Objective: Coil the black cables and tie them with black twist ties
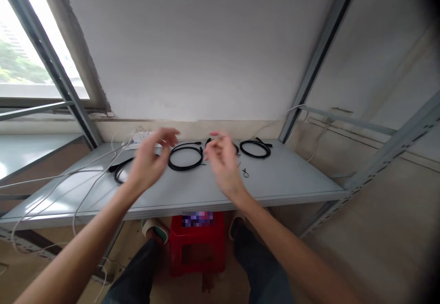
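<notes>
My left hand (pixel 150 160) is raised over the grey metal shelf (pixel 192 189), its fingers bent loosely and apart with nothing visible in them. My right hand (pixel 224 163) hovers opposite, blurred by motion, its fingers half curled and nothing visible in them. Between the hands lies a coiled black cable (pixel 185 170). Another black cable coil (pixel 118 176) is partly hidden behind my left hand, and a third coil (pixel 237 148) behind my right hand. Farther right rests one more black cable coil (pixel 255 156). A small black tie loop (pixel 245 174) lies near my right hand.
White cables (pixel 85 189) run across the shelf's left side and hang over its front edge. A white power strip (pixel 140 137) sits at the back. Metal uprights (pixel 302 84) flank the shelf. Below stands a red plastic stool (pixel 197 237) between my feet.
</notes>
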